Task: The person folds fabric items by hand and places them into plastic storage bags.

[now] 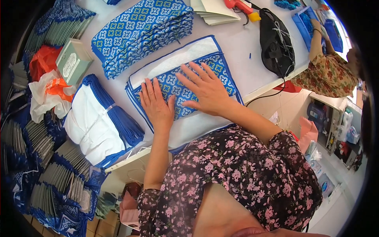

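Observation:
Both palms lie flat on a blue cloth (179,85) with a white and yellow-green flower pattern, part of which my hands cover. Beneath it is a stack of white cloths (173,55) with blue edging. My left hand (156,104) rests near the patterned cloth's left end, fingers stretched out. To its right, my right hand (207,91) presses on the cloth with its fingers spread. Neither hand grasps anything. Just beyond them stands a thick pile of folded patterned cloths (138,33). On the left sits a tied bundle of white cloths (96,118) with blue edges.
A green-grey box (74,61) and crumpled plastic bags (51,94) stand at the left, by many folded blue pieces (59,181). A black cloth-covered device (276,43) with a cable and a red-handled tool (239,6) lie far right. A co-worker (329,75) handles a blue bin (306,25).

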{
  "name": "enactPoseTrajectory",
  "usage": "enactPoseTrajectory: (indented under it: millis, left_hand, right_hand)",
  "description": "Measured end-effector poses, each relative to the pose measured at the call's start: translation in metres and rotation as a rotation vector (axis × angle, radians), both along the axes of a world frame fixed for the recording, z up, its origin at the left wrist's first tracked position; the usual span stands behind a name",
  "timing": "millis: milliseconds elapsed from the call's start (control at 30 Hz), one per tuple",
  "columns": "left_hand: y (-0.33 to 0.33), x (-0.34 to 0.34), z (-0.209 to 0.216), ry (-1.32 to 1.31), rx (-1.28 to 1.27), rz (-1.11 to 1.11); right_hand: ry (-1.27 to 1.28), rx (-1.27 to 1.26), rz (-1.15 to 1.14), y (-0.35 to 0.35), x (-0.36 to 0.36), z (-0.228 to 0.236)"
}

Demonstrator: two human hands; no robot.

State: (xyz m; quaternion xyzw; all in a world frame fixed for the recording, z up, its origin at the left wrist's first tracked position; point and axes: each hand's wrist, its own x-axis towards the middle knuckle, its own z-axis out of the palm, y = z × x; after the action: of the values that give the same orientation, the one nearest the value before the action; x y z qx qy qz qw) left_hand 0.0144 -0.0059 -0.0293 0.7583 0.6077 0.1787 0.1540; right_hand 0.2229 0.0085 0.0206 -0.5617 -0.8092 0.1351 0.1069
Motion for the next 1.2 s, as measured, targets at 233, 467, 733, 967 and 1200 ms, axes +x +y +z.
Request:
enactPoseTrajectory:
  millis: [233, 467, 733, 967, 1200]
  left_hand:
    - [0.003, -0.002, -0.012, 0.025, 0.043, -0.001]
    - [0.017, -0.008, -0.01, -0.198, 0.171, 0.038]
    - [-0.018, -0.033, -0.003, -0.091, 0.056, -0.275]
    - [0.023, -0.038, 0.024, -0.189, 0.017, -0.251]
    - [0.188, -0.06, 0.138, -0.142, -0.071, -0.07]
  right_hand:
    - [-0.117, 0.065, -0.134, 0.004, 0.035, -0.038]
    - [-0.096, 0.172, -0.101, 0.023, 0.04, -0.029]
    - [-0.23, 0.149, 0.3, -0.017, 0.068, -0.035]
    - [-0.065, -0.371, 0.071, 0.041, 0.069, 0.008]
    - [0.149, -0.124, 0.154, 0.201, 0.084, 0.105]
